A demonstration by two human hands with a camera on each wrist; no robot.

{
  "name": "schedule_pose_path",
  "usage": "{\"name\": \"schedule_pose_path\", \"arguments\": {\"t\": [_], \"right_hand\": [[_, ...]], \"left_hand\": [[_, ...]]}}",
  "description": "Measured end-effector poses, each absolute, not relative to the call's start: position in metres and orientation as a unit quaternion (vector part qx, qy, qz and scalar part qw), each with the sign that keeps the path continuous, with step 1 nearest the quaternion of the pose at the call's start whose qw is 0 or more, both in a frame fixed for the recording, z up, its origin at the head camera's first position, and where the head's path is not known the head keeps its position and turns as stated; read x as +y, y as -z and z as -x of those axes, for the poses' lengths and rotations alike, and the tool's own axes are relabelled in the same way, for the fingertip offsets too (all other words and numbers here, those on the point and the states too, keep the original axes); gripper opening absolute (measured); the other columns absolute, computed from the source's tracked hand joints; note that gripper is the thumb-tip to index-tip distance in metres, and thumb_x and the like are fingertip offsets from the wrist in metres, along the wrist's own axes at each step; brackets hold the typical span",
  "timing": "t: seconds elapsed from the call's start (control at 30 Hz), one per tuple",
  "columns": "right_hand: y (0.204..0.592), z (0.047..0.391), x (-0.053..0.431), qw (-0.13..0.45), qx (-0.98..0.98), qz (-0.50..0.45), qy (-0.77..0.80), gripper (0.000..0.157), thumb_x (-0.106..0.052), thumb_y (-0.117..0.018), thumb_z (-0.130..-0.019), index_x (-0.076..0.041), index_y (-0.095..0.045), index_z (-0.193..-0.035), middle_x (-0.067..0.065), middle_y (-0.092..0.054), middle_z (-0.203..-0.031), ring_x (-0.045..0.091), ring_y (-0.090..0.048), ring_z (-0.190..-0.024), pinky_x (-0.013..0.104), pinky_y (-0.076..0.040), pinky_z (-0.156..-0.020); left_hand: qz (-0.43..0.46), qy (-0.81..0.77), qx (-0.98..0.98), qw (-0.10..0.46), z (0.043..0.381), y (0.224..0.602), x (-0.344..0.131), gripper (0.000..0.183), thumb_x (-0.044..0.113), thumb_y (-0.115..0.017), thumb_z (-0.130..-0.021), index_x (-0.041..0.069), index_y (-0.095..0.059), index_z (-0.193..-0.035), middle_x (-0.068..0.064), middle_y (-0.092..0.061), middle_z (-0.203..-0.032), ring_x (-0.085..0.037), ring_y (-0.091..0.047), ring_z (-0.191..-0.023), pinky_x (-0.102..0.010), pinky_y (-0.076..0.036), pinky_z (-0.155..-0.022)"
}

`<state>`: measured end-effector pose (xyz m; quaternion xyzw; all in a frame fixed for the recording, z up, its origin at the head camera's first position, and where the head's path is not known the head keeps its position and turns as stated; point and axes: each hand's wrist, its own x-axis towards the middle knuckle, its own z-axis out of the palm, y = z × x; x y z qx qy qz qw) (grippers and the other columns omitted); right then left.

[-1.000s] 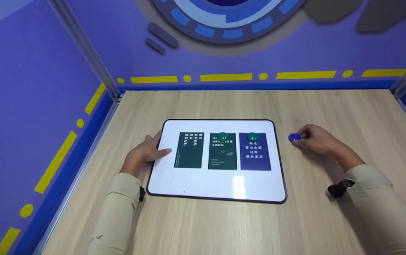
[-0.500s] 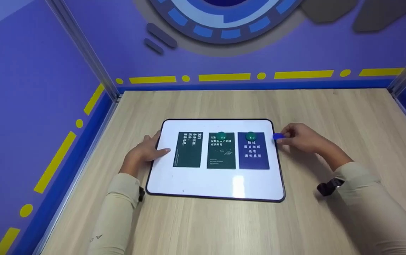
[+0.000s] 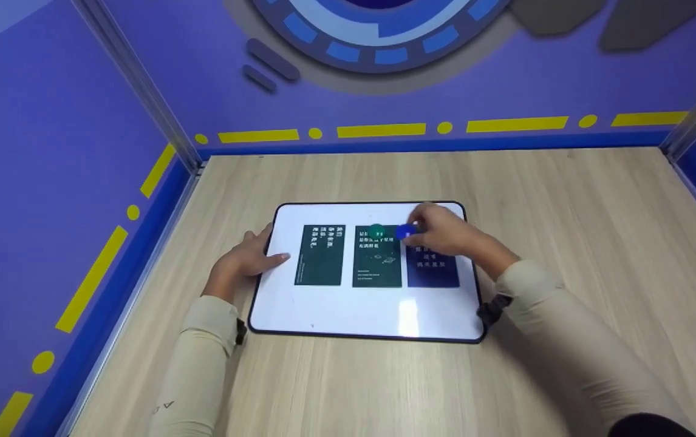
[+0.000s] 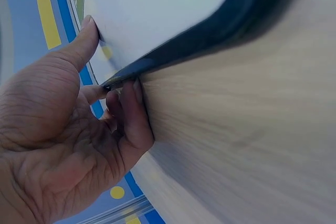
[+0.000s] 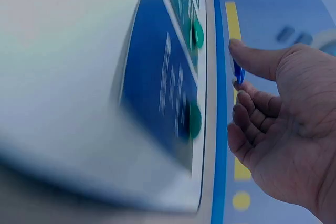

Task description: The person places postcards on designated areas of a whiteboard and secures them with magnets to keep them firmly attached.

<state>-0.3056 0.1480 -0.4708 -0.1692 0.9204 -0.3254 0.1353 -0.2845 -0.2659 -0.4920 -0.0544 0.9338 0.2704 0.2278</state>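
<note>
A white board [image 3: 348, 312] with a dark rim lies on the table, bearing two green cards and a blue card [image 3: 433, 276]. My left hand [image 3: 248, 255] grips its left edge, thumb on top and fingers at the rim, as the left wrist view shows. Between thumb and forefinger, my right hand [image 3: 445, 230] pinches a round blue magnet-like button [image 3: 406, 231] above the board, between the middle green card [image 3: 377, 267] and the blue card. A green round button [image 3: 376, 231] sits on the middle card. Another green button [image 5: 195, 120], on the blue card, is hidden by my right hand in the head view.
The left green card [image 3: 319, 255] has no button on it. Wooden tabletop [image 3: 348, 388] surrounds the board. Purple-blue walls with yellow markings stand behind [image 3: 378, 130] and at the left, and a strip of wall shows at the right.
My right hand has carried the blue button leftward, from the table right of the board to above it, and now covers the blue card's top. My left hand keeps its grip.
</note>
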Motion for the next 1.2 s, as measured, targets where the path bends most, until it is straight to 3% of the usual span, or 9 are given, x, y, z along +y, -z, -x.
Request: {"name": "schedule_pose_path", "arguments": {"t": [0.27, 0.5, 0.6, 0.87, 1.2], "right_hand": [[0.476, 0.314, 0.07, 0.13, 0.926, 0.207, 0.288, 0.044, -0.027, -0.079, -0.098, -0.003, -0.066, -0.133, 0.011, -0.064, -0.125, 0.027, -0.066, -0.112, 0.045, -0.058, -0.102], [0.487, 0.312, 0.011, 0.099, 0.943, 0.214, 0.235, 0.042, -0.024, -0.076, -0.1, -0.006, -0.065, -0.137, 0.009, -0.065, -0.128, 0.025, -0.063, -0.123, 0.044, -0.056, -0.111], [0.491, 0.313, -0.007, 0.093, 0.942, 0.215, 0.24, 0.042, -0.024, -0.073, -0.102, -0.006, -0.063, -0.139, 0.01, -0.064, -0.131, 0.026, -0.061, -0.128, 0.045, -0.054, -0.115], [0.5, 0.321, -0.024, 0.088, 0.941, 0.182, 0.273, 0.04, -0.026, -0.07, -0.105, -0.009, -0.061, -0.14, 0.007, -0.065, -0.13, 0.024, -0.064, -0.126, 0.043, -0.054, -0.115], [0.504, 0.322, -0.028, 0.083, 0.95, 0.189, 0.234, 0.036, -0.026, -0.069, -0.106, -0.008, -0.061, -0.136, 0.009, -0.068, -0.123, 0.026, -0.066, -0.117, 0.045, -0.057, -0.109]], "left_hand": [[0.056, -0.277, 0.933, 0.222, 0.284, 0.49, -0.266, 0.097, 0.049, -0.068, -0.102, 0.026, -0.006, -0.174, -0.028, -0.025, -0.168, -0.046, -0.039, -0.149, -0.062, -0.027, -0.131], [0.063, -0.262, 0.935, 0.23, 0.286, 0.489, -0.27, 0.098, 0.052, -0.066, -0.103, 0.025, -0.005, -0.174, -0.028, -0.012, -0.176, -0.05, -0.023, -0.163, -0.065, -0.019, -0.133], [0.058, -0.26, 0.935, 0.234, 0.286, 0.488, -0.269, 0.099, 0.054, -0.065, -0.103, 0.025, -0.004, -0.174, -0.028, -0.013, -0.176, -0.051, -0.022, -0.163, -0.066, -0.019, -0.133], [0.054, -0.264, 0.935, 0.232, 0.285, 0.49, -0.267, 0.098, 0.055, -0.064, -0.103, 0.024, -0.004, -0.174, -0.028, -0.008, -0.178, -0.052, -0.016, -0.165, -0.067, -0.017, -0.133], [0.047, -0.273, 0.935, 0.221, 0.283, 0.494, -0.268, 0.098, 0.053, -0.067, -0.102, 0.027, -0.006, -0.174, -0.028, -0.022, -0.171, -0.048, -0.035, -0.154, -0.065, -0.024, -0.132]]}}
